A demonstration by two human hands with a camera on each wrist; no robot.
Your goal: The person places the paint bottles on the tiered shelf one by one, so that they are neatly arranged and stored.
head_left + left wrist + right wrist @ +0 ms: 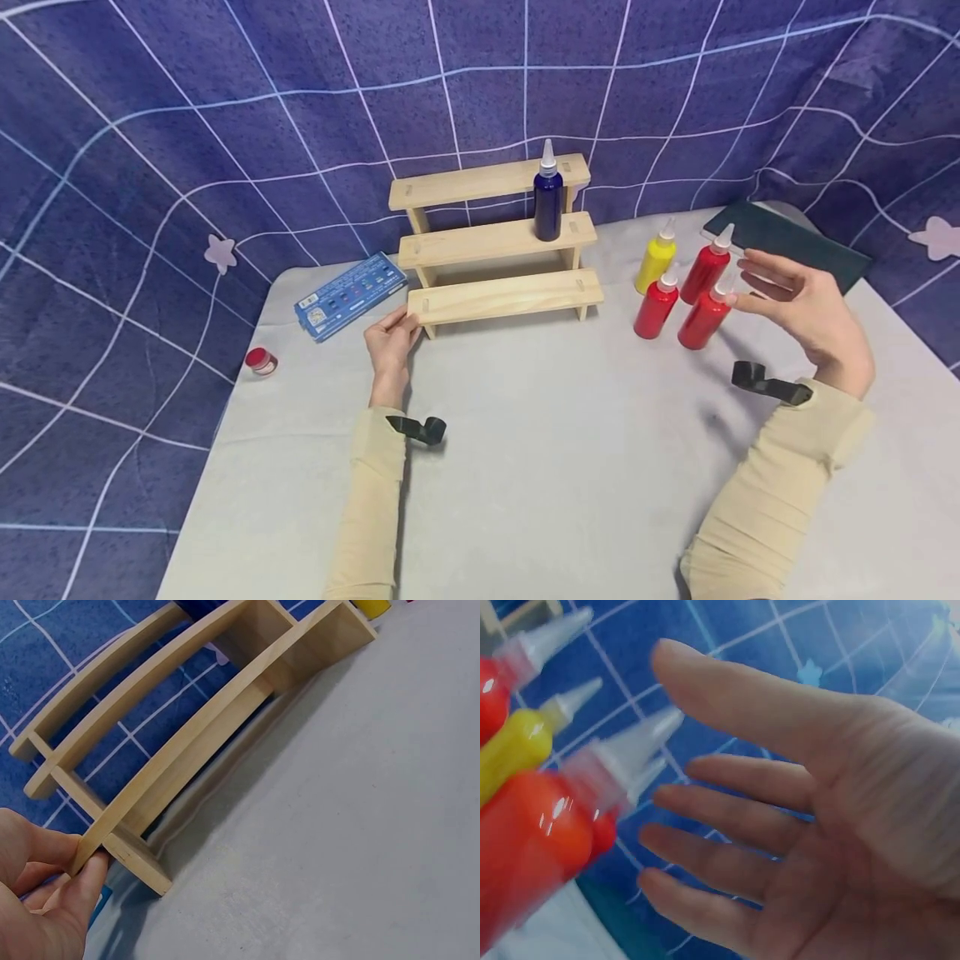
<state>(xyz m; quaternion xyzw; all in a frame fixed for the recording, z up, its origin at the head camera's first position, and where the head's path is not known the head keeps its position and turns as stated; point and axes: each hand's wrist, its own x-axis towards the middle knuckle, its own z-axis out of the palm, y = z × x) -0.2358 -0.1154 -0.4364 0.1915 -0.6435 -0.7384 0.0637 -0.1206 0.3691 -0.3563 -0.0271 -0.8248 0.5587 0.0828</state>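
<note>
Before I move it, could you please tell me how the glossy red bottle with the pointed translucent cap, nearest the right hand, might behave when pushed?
The red bottle would probably tip if pushed high, as it stands tall on a narrow base. Its shiny wall may feel slippery. If toppled, its rounded body would likely roll on the flat white tabletop.

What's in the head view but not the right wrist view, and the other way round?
Head only: the blue bottle, the red-capped jar, the blue box, and the left grip holding the left end of the wooden shelf.

Right wrist only: a full, palm-on look at the right grip, fingers spread.

Both: the right grip, three red bottles, the yellow bottle and the grid-patterned cloth.
</note>
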